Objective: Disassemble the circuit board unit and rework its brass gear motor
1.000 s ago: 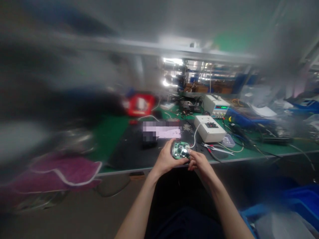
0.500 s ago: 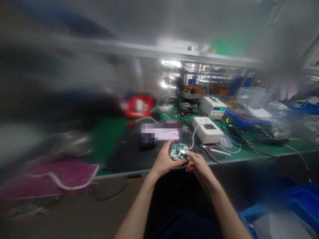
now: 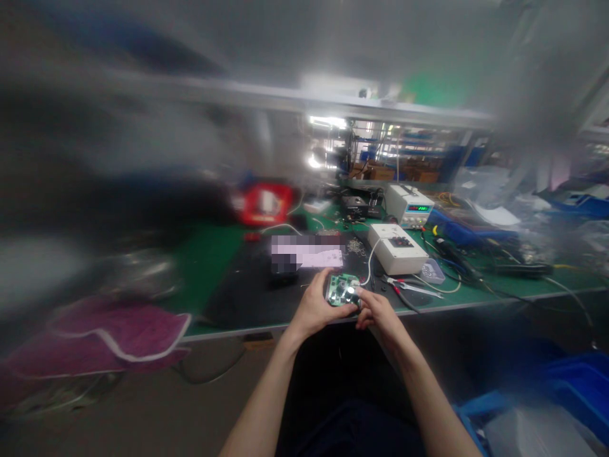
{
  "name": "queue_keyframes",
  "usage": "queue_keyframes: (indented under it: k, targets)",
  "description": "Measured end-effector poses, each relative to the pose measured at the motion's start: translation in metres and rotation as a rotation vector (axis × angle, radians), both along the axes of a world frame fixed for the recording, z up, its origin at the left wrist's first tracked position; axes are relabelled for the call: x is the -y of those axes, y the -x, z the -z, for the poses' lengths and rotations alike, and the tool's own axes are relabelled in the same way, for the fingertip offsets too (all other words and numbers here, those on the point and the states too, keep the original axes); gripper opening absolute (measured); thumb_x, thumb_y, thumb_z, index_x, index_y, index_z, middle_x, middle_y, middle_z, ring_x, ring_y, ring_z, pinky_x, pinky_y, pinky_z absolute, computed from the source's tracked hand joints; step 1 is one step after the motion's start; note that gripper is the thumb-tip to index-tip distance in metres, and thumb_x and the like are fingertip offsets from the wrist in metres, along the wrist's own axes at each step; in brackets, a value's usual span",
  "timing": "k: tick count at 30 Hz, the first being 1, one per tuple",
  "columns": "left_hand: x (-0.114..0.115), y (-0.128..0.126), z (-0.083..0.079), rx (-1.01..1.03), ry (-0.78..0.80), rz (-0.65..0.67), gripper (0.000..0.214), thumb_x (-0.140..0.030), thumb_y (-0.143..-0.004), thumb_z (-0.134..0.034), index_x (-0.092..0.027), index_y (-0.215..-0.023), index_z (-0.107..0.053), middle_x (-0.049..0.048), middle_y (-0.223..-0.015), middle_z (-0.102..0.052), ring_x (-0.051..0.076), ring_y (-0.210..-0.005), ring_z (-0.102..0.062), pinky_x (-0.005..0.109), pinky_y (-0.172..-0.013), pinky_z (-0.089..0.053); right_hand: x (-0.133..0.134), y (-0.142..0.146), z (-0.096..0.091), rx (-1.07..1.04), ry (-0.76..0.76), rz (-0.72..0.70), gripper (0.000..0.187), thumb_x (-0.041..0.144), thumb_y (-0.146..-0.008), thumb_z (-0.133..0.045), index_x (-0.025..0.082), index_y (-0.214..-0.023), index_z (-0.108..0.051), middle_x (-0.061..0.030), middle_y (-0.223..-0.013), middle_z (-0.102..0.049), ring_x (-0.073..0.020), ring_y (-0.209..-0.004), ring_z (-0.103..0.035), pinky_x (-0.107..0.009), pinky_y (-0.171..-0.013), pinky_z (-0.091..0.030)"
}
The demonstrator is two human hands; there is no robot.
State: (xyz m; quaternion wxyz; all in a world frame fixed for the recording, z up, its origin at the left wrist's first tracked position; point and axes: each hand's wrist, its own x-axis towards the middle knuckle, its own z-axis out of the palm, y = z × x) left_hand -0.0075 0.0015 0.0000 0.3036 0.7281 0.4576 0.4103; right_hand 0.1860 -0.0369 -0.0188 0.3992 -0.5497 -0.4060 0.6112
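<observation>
A green circuit board (image 3: pixel 339 293) is held up at the bench's front edge, tilted toward me. My left hand (image 3: pixel 314 303) grips it from the left, thumb along the near edge and fingers around the far side. At its right edge, the index finger of my right hand (image 3: pixel 375 309) presses on the board by a bright round part, with the other fingers curled underneath. A white cable (image 3: pixel 370 261) runs from the white box (image 3: pixel 398 251) down to the board's right side. What the right fingertips pinch there is too small to make out.
Pliers with red-and-black handles (image 3: pixel 399 292) and a wrench (image 3: pixel 421 290) lie right of my hands. Behind them stand a small tray of parts (image 3: pixel 432 271) and a power supply (image 3: pixel 410 206) with lit digits. A black mat (image 3: pixel 247 298) covers the bench. Blue bins (image 3: pixel 571 381) sit lower right.
Almost nothing differs. Both hands keep their hold on the circuit board, and the whole view has shifted by a few pixels.
</observation>
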Motion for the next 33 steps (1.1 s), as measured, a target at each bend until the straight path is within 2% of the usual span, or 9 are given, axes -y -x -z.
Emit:
queue_keyframes:
  k: [15, 33]
  targets:
    - [-0.0009, 0.0008, 0.0031, -0.009, -0.009, 0.004, 0.093, -0.051, -0.065, -0.090, -0.024, -0.144, -0.048, 0.0092, -0.141, -0.061, 0.029, -0.129, -0.061, 0.041, -0.112, -0.047, -0.0021, -0.0014, 0.0070, -0.009, 0.003, 0.001, 0.050, 0.057, -0.110, -0.051, 0.008, -0.122, -0.057, -0.0035, -0.086, -0.056, -0.0063, -0.063, -0.053, -0.013, -0.053, -0.046]
    - [-0.0016, 0.0011, 0.0046, -0.002, -0.019, 0.013, 0.093, -0.052, -0.064, -0.090, -0.024, -0.143, -0.048, 0.0092, -0.140, -0.061, 0.029, -0.129, -0.061, 0.042, -0.110, -0.048, -0.0023, -0.0004, 0.0045, -0.002, 0.004, -0.011, 0.048, 0.054, -0.112, -0.049, 0.008, -0.125, -0.056, -0.0042, -0.089, -0.056, -0.0062, -0.065, -0.053, -0.013, -0.053, -0.046]
